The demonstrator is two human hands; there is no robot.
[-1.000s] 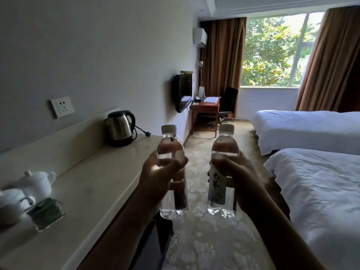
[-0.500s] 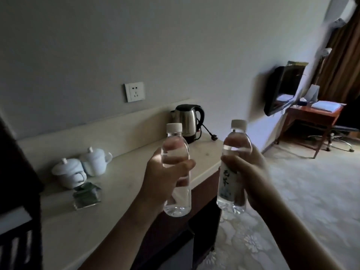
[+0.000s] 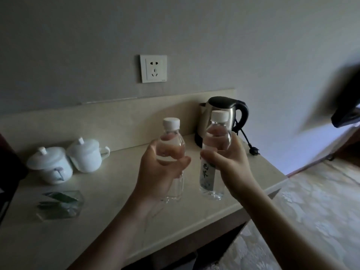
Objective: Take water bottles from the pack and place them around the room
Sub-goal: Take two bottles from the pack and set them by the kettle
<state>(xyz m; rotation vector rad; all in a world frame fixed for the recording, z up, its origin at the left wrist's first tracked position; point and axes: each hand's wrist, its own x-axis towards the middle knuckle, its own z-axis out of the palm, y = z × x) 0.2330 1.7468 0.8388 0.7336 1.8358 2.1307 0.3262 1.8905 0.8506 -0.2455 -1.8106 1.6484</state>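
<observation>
I hold two small clear water bottles with white caps upright over a beige counter (image 3: 109,207). My left hand (image 3: 157,172) grips the left bottle (image 3: 172,137) around its middle. My right hand (image 3: 229,162) grips the right bottle (image 3: 209,172), whose white label with dark characters faces me. Both bottle bases hang just above or at the counter top; contact cannot be told. The pack is not in view.
A steel electric kettle (image 3: 220,110) with a loose plug (image 3: 254,152) stands at the counter's back right. Two white lidded cups (image 3: 66,162) and a glass tray (image 3: 60,206) sit at the left. A wall socket (image 3: 153,68) is above. Patterned carpet (image 3: 321,211) lies to the right.
My view has swung left from the room toward the wall and counter. Both hands, still holding the bottles, have come over the counter top near the kettle.
</observation>
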